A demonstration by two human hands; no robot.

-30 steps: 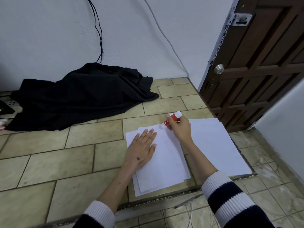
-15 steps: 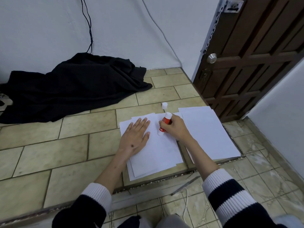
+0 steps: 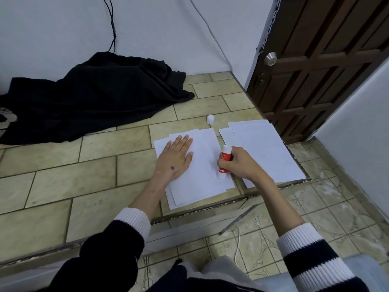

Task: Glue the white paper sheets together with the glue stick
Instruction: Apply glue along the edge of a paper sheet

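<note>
Tiled floor point(image 3: 63, 169): right hand point(image 3: 240, 163) fingers point(image 3: 223, 165) grip glue stick point(image 3: 224, 159).

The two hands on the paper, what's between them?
Head view: only bare white top sheet lies between the flat left hand and the right hand holding the glue stick.

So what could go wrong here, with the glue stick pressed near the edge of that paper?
The glue stick in the right hand works close to the right edge of the left paper pile, so glue might smear onto the tiled floor. The left hand pins only the pile's left side, so the top sheet could shift or wrinkle. The loose white cap lies apart on the floor and could be knocked away.
</note>
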